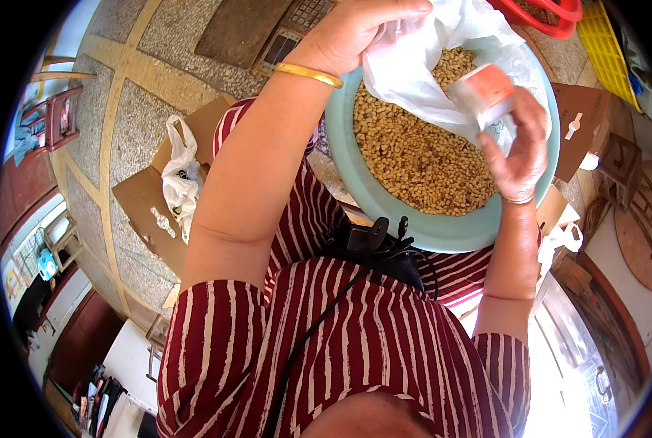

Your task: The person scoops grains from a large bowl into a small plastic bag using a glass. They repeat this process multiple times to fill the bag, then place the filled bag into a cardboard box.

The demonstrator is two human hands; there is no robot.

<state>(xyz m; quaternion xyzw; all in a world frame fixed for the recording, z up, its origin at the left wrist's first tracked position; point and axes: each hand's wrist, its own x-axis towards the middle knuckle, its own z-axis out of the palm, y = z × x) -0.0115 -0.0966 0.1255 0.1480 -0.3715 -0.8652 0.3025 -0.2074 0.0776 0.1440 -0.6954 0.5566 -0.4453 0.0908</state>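
Observation:
A wide pale-green plastic basin (413, 230) holds many small yellow-brown beans or kernels (424, 164). Over its far part hangs a thin white plastic bag (402, 82), and my left hand (353, 33) grips its upper edge. My right hand (517, 148) holds a small red-and-white container (482, 93) between thumb and fingers at the mouth of the bag. The container is blurred, and whether anything is in it cannot be told. More kernels show beside the bag near the far rim.
Left of the basin, an opened cardboard box (140, 205) has a white plastic bag (181, 175) on it. Another cardboard box (578, 120) stands at the right. Beyond lie a red plastic basin or basket (567, 24) and a yellow plastic crate (605, 55). A black cable (304, 339) runs down my shirt.

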